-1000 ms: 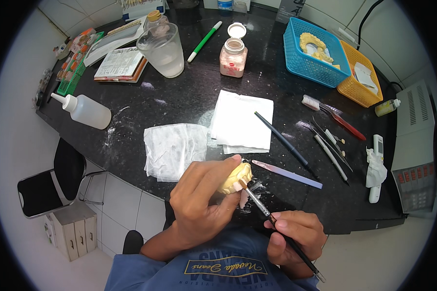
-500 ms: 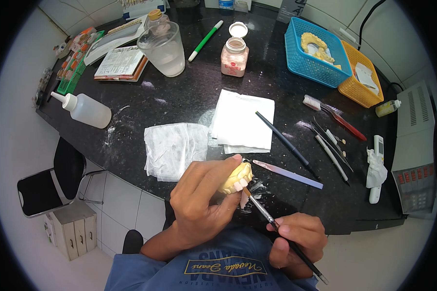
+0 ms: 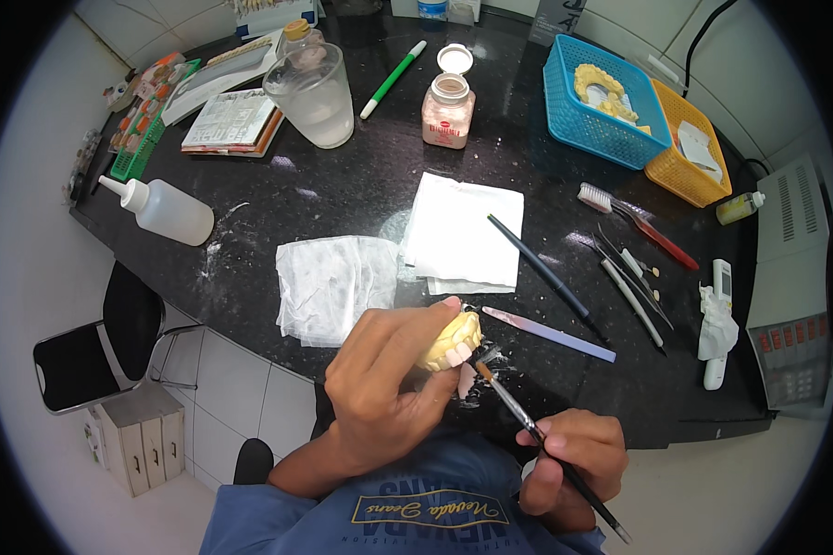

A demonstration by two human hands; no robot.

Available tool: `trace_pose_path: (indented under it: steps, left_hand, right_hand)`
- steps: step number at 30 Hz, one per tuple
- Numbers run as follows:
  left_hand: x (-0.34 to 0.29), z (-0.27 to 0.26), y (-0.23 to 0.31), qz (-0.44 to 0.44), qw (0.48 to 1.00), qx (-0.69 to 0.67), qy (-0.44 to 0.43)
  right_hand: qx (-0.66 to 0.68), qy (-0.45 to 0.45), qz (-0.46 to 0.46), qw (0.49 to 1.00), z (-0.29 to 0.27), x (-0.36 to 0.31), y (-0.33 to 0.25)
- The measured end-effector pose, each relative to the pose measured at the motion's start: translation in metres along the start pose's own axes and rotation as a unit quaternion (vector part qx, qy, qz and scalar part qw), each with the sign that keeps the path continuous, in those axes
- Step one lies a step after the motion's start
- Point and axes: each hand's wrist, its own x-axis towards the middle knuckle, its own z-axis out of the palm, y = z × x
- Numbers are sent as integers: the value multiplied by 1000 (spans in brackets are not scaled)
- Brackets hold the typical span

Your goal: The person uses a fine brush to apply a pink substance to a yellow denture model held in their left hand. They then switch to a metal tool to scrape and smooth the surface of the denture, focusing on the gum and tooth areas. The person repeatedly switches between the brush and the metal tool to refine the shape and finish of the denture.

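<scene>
My left hand (image 3: 384, 370) is closed around a yellow dental cast (image 3: 447, 344), which carries a few pale pinkish-white teeth (image 3: 458, 354) on its near side. Between the fingers of my right hand (image 3: 578, 460) is a thin paintbrush (image 3: 514, 405) with a black handle and a silver ferrule. Its brown bristle tip points up and left, a small gap away from the teeth. Below the cast lies a flat pinkish piece (image 3: 466, 380), partly hidden by my left thumb. White smears mark the black worktop around it.
Close beyond my hands lie a lilac spatula (image 3: 555, 339), a dark pen-like tool (image 3: 546, 273), folded white tissues (image 3: 463, 231) and a crumpled tissue (image 3: 333, 287). Farther off stand an open powder jar (image 3: 448, 116), a water cup (image 3: 319, 102) and a blue basket (image 3: 602, 134) with yellow casts.
The brush tip has come away from the teeth, moving slightly right and down with my right hand. My left hand still holds the cast in about the same place.
</scene>
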Motion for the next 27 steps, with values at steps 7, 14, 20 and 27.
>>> trace_pose_path:
  steps: [7,14,20,27]
  left_hand:
    - [0,-1,-2,17,1000,5,1]
    - [-1,-1,-1,4,1000,-22,-1]
    - [5,-13,6,-109,978,-161,-80]
    - [4,-22,11,-169,923,-309,-153]
  right_hand:
    - [-72,-109,-25,991,0,15,0]
    - [37,89,0,995,9,-2,-1]
    - [-97,-18,117,988,22,38,-7]
    - [-124,-88,83,985,21,55,-8]
